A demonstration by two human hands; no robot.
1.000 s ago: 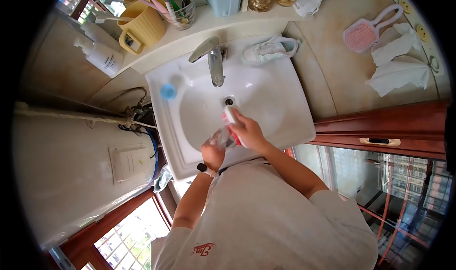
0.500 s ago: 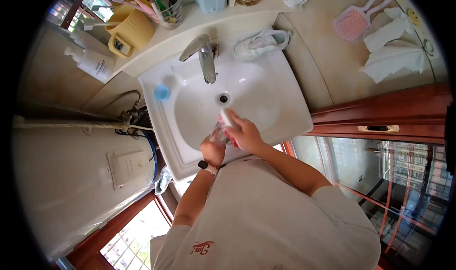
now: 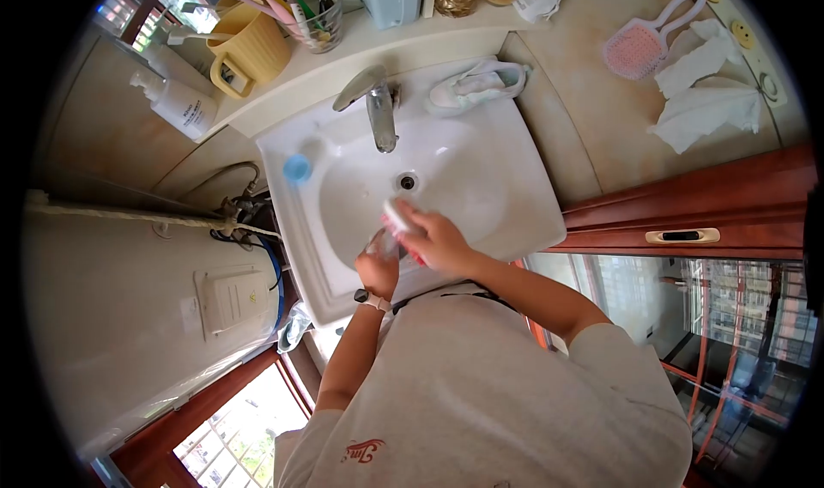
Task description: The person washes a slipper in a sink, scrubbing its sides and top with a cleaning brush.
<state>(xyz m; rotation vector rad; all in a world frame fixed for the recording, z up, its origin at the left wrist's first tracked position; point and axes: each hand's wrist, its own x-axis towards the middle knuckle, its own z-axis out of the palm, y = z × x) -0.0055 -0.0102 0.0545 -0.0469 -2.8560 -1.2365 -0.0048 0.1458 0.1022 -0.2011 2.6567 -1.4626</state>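
Observation:
Over the front of the white washbasin (image 3: 506, 222), my right hand (image 3: 439, 241) is wrapped round a scrub brush (image 3: 396, 213) with a white back and pinkish-red bristles. My left hand (image 3: 378, 271), with a watch on its wrist, is closed on a small pale item (image 3: 385, 244). That item is blurred and partly covered by my fingers, so its kind is unclear. The brush is against or very near it. A pale, wet-looking shoe (image 3: 477, 88) lies on the basin's back right corner, to the right of the tap (image 3: 378, 110).
A blue cup (image 3: 297, 169) stands on the basin's left rim. The shelf behind holds a yellow mug (image 3: 249, 54), a glass (image 3: 319, 31) with toothbrushes, and jars. A pump bottle (image 3: 178, 104) is at left. A pink hairbrush (image 3: 637, 48) and crumpled tissues (image 3: 711, 110) lie at right.
My right hand and the brush have shifted slightly left and tilted over the item in my left hand. The whole view has moved a little.

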